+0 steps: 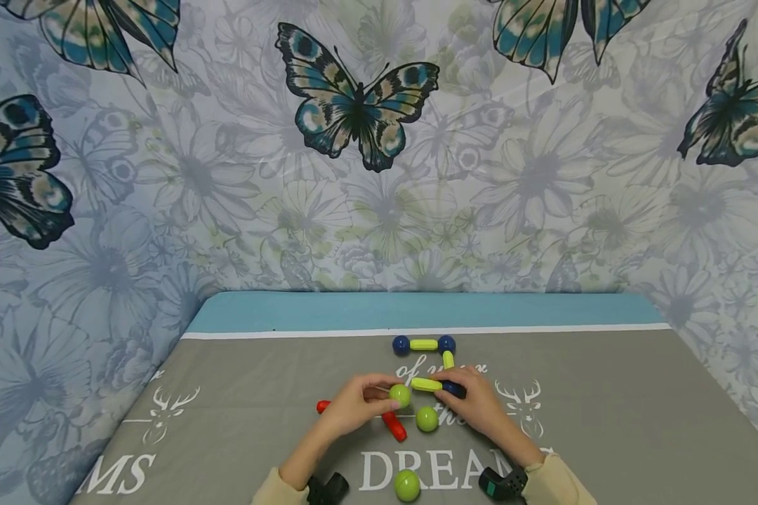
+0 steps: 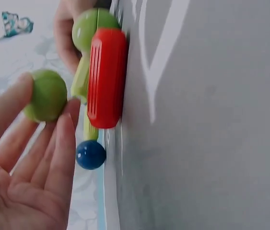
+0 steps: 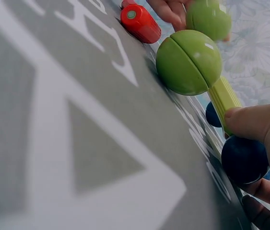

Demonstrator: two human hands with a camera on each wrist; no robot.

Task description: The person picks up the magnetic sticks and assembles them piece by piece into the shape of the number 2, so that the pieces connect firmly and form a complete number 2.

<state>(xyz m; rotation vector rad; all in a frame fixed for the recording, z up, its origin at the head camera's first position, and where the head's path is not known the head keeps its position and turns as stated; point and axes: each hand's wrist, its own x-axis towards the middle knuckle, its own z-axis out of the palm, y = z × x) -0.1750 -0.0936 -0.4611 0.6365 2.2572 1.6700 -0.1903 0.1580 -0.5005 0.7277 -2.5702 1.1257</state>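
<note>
A green ball (image 1: pixel 400 395) (image 2: pixel 47 96) is pinched between the thumb and fingertips of my left hand (image 1: pixel 356 405). My right hand (image 1: pixel 482 401) grips a dark blue ball (image 1: pixel 455 388) (image 3: pixel 245 160), its thumb on the yellow rod (image 1: pixel 426 384) that sticks out of it. The free end of this rod points left, close to the held green ball. Beyond my right hand, a second yellow rod (image 1: pixel 448 360) runs up to another blue ball (image 1: pixel 446 344). From there a third yellow rod (image 1: pixel 424 344) leads left to a blue end ball (image 1: pixel 401 345).
One loose green ball (image 1: pixel 427 419) lies between the hands, and another green ball (image 1: pixel 407 485) is at the near side. A red rod (image 1: pixel 394 426) lies beside my left hand, with a second red piece (image 1: pixel 323 406) partly behind it. A grey printed cloth (image 1: pixel 240 414) covers the table.
</note>
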